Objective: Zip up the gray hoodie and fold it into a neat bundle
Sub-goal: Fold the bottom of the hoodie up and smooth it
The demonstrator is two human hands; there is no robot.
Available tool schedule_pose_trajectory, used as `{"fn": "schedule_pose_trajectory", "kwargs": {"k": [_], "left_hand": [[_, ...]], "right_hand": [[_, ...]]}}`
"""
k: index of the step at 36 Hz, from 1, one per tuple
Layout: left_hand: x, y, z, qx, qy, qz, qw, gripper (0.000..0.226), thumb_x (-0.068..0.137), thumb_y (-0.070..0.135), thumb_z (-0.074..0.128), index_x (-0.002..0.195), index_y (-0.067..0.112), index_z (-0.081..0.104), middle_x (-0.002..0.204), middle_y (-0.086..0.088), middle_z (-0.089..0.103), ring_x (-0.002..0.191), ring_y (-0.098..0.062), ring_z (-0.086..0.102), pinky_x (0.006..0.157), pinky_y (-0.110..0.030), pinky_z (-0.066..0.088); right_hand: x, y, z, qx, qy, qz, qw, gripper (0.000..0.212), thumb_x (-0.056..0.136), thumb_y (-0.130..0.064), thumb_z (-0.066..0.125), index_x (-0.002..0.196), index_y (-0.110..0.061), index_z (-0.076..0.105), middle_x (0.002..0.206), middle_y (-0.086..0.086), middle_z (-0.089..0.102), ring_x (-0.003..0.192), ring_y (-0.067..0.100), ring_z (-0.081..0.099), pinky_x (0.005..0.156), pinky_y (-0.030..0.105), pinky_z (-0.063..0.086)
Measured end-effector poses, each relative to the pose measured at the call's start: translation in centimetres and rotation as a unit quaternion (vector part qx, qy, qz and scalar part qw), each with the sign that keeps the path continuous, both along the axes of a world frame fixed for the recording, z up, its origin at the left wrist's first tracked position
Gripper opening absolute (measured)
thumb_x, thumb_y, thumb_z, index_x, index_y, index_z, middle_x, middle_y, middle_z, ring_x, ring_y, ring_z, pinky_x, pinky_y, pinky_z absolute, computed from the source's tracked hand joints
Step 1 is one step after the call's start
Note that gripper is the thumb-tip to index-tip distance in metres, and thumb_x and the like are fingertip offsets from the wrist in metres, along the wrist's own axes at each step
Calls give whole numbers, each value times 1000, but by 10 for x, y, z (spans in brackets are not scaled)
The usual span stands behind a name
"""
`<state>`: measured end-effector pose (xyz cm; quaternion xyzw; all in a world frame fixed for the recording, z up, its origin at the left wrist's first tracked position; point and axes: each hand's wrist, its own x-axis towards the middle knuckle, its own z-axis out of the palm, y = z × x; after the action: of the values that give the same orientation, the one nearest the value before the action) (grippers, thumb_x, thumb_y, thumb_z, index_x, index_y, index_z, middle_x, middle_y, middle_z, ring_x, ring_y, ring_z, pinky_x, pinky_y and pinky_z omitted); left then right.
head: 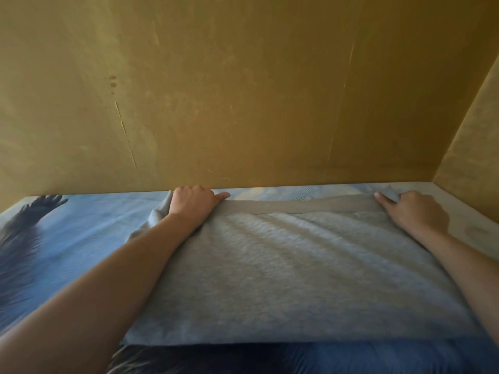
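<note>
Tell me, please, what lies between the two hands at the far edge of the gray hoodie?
In the head view, only the hoodie's ribbed band spans from left hand to right hand; nothing else lies there.

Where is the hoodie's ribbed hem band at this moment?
In the head view, the ribbed hem band runs along the gray hoodie's far edge near the wall, between the left hand and right hand.

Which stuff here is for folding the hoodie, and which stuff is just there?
For the job:
gray hoodie, spread flat
ribbed hem band along its far edge
left hand, gripping the far left corner
right hand, at the far right corner

Just there:
blue printed bedsheet
yellow wall
</note>
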<state>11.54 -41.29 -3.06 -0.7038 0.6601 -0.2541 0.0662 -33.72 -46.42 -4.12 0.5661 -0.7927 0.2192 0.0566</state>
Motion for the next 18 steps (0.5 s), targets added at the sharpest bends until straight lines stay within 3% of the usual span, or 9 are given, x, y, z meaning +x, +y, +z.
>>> {"fn": "schedule_pose_trajectory", "kwargs": {"k": [4,6,8,12,15,18], "left_hand": [[2,2,0,-3,7,-13,1000,51,110,53,25,126,31,68,100,-1,72,95,-25,71,70,-32,42],[6,5,2,-24,-12,-42,999,37,111,43,32,132,35,61,98,2,72,95,-24,70,78,-34,44],[11,11,6,-55,-45,-69,995,32,110,37,33,126,33,61,97,4,72,96,-24,68,86,-36,44],[26,25,18,-85,-69,-92,990,71,101,43,2,109,20,69,95,-3,71,92,-30,65,79,-40,36],[42,37,28,-149,-2,-77,986,60,101,46,24,83,10,68,75,-10,68,73,-33,66,71,-41,43],[61,57,39,-162,17,-47,986,47,102,41,43,77,9,66,68,-11,64,65,-33,64,68,-42,47]], "right_hand": [[3,1,2,16,11,-8,1000,80,82,-89,44,65,-13,64,64,11,63,59,29,61,59,34,53],[4,3,5,16,25,-10,999,78,82,-87,46,65,-13,64,63,10,63,58,29,61,58,33,52],[5,6,10,17,48,-13,999,71,88,-80,48,72,-12,63,68,10,62,61,29,60,57,32,48],[14,13,23,16,64,-19,998,62,97,-64,46,109,-5,61,98,17,65,89,38,63,68,40,52],[29,21,38,3,75,-22,997,63,99,-57,50,124,0,56,118,24,62,108,43,60,77,45,51],[51,33,54,-3,76,6,997,62,100,-54,51,127,2,54,124,27,60,113,44,59,83,47,52]]}}
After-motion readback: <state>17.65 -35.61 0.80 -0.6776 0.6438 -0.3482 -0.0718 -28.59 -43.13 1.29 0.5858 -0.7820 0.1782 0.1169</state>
